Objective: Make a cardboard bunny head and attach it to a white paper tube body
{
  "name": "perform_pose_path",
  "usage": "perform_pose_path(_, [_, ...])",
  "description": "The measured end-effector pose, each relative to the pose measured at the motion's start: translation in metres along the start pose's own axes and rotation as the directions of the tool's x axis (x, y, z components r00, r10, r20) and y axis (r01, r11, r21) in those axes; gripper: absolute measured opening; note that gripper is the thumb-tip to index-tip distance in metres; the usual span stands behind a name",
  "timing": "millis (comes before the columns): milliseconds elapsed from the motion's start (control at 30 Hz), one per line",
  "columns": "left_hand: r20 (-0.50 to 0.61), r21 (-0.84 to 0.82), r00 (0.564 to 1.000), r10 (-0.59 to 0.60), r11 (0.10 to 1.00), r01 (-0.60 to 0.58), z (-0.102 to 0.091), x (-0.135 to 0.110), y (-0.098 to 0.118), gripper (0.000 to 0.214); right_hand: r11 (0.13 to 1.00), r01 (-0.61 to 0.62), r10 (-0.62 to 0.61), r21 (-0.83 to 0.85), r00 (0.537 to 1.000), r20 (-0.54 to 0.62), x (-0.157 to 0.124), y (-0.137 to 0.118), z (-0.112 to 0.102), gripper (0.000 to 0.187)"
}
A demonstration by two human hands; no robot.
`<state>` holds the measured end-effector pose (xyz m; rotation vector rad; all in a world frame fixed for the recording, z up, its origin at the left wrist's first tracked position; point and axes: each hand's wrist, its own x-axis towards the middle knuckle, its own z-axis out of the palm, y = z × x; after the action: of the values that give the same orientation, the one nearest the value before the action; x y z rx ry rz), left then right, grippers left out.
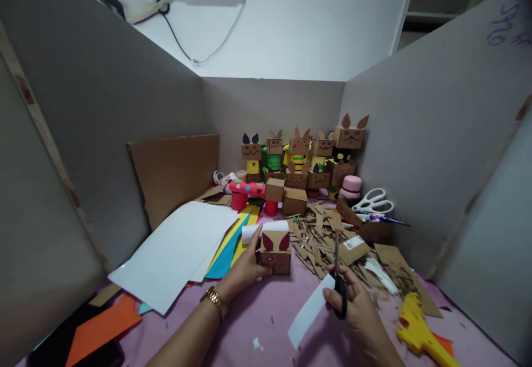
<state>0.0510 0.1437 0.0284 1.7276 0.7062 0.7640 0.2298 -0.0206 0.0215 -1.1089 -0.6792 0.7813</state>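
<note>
My left hand [245,270] grips a small cardboard box figure [276,256] with dark red ears and a drawn face, standing on the pink tabletop [266,311]. A white paper roll [266,229] lies just behind the box. My right hand [353,306] is closed round black-handled scissors [337,278] with the blades pointing away from me, and a white paper strip [310,311] sticks out under the same hand toward the near left.
Sheets of white [174,253], yellow, blue and orange [102,328] paper lie at the left. Cardboard scraps [320,234] pile behind the box. Several cardboard figures [299,159] line the back wall. White scissors [374,200] rest at the right, a yellow glue gun [419,331] near right.
</note>
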Motion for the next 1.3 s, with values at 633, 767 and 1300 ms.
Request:
perform_pose_path(633, [-0.024,-0.056,0.998,-0.052,0.997,0.051,0.042,-0.069,0.042,0.021,0.998,0.063,-0.062,0.005,0.997,-0.034,-0.005,-0.016,0.002,0.045])
perform_pose_path(767, [0.172,-0.184,0.962,-0.210,0.953,0.241,0.063,-0.074,0.036,0.018,0.996,0.089,-0.089,-0.017,0.995,-0.043,-0.005,-0.014,0.004,0.043])
perform_pose_path(1300, [0.301,-0.046,0.915,-0.269,0.954,0.296,0.076,-0.085,0.045,0.016,0.980,0.138,-0.153,-0.145,0.983,-0.098,-0.017,-0.008,0.013,0.035])
